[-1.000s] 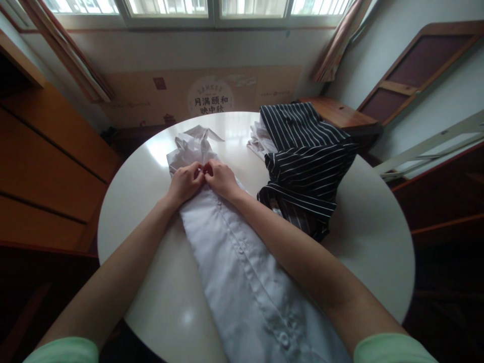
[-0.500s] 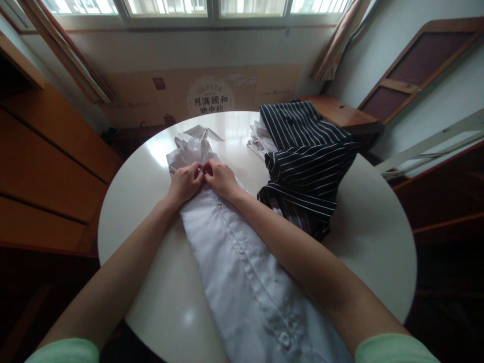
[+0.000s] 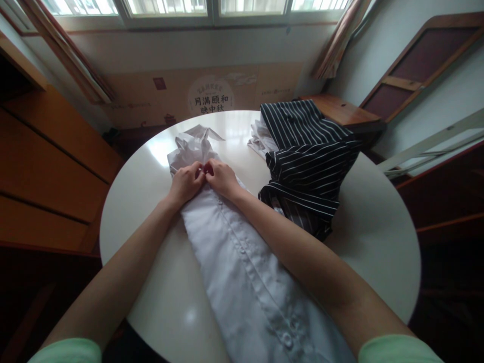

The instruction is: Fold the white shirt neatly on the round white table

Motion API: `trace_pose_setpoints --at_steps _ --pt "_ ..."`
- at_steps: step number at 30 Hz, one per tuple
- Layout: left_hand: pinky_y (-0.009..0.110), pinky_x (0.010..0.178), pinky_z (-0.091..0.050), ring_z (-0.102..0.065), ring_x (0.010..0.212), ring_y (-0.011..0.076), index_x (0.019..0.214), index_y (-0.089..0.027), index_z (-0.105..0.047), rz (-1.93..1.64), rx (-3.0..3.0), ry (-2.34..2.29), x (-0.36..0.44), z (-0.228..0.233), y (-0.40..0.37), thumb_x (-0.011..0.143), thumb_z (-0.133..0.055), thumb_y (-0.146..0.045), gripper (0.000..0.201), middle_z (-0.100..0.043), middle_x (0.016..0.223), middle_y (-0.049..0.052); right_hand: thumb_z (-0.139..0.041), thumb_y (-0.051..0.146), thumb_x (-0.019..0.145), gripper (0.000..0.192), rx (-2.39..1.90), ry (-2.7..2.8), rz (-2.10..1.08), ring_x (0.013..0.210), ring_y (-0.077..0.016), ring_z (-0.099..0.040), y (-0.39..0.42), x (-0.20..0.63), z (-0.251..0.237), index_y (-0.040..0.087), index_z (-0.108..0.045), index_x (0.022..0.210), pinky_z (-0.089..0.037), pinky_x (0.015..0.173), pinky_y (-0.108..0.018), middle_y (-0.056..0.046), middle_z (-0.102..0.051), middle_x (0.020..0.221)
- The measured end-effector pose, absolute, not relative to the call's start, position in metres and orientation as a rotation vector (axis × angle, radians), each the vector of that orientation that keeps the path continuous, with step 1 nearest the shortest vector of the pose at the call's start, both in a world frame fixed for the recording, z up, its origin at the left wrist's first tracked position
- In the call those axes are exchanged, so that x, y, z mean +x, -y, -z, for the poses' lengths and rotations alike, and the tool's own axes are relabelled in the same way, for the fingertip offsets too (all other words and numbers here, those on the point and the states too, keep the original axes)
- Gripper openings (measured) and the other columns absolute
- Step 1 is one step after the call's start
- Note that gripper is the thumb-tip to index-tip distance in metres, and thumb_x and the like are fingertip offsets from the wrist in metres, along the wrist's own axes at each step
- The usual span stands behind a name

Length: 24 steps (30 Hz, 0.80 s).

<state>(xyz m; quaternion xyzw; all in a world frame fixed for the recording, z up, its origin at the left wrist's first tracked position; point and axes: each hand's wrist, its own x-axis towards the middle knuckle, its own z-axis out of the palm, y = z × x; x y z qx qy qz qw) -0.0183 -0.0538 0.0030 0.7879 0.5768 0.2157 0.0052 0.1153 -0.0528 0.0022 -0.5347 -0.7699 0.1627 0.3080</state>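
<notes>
On the round white bench (image 3: 370, 222), a white shirt (image 3: 242, 272) lies stretched out with its long axis running from my near edge away toward the window, leaning a little to the left as it goes. Its button placket faces up along that line, and the crumpled collar end points away from me, toward the far side of the bench. My left hand (image 3: 185, 182) and right hand (image 3: 221, 177) meet at that far end of the shirt, just short of the collar, my fingers (image 3: 197, 170) pinched together on the cloth at the placket; whether a button sits between them I cannot tell. Both forearms lie along the shirt, one on each side.

To the right of the shirt, near it, a dark striped garment (image 3: 306, 156) is heaped on the bench, with a bit of white cloth under its far edge. Beyond the shirt stands a cardboard panel (image 3: 212, 96) with printed characters, under the window. Left of the shirt, off the bench, is orange-brown wooden furniture.

Since a second ago my hands have kept their place on the shirt; only the view has drifted slightly.
</notes>
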Motion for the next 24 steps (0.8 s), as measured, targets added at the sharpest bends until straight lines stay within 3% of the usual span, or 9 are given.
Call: trace_pose_setpoints --at_steps 24 --pt "0.029 0.069 -0.042 -0.063 0.078 0.0232 0.091 -0.017 -0.060 -0.657 2.460 -1.791 -0.0178 -0.0054 0.0551 0.083 -0.041 -0.029 0.024 -0.068 0.082 0.009 -0.041 0.016 0.082 0.022 -1.428 2.064 -0.438 0.086 -0.0151 -0.056 0.0536 0.1152 -0.0043 0.014 -0.058 0.094 -0.042 0.080 -0.026 -0.006 -0.063 0.095"
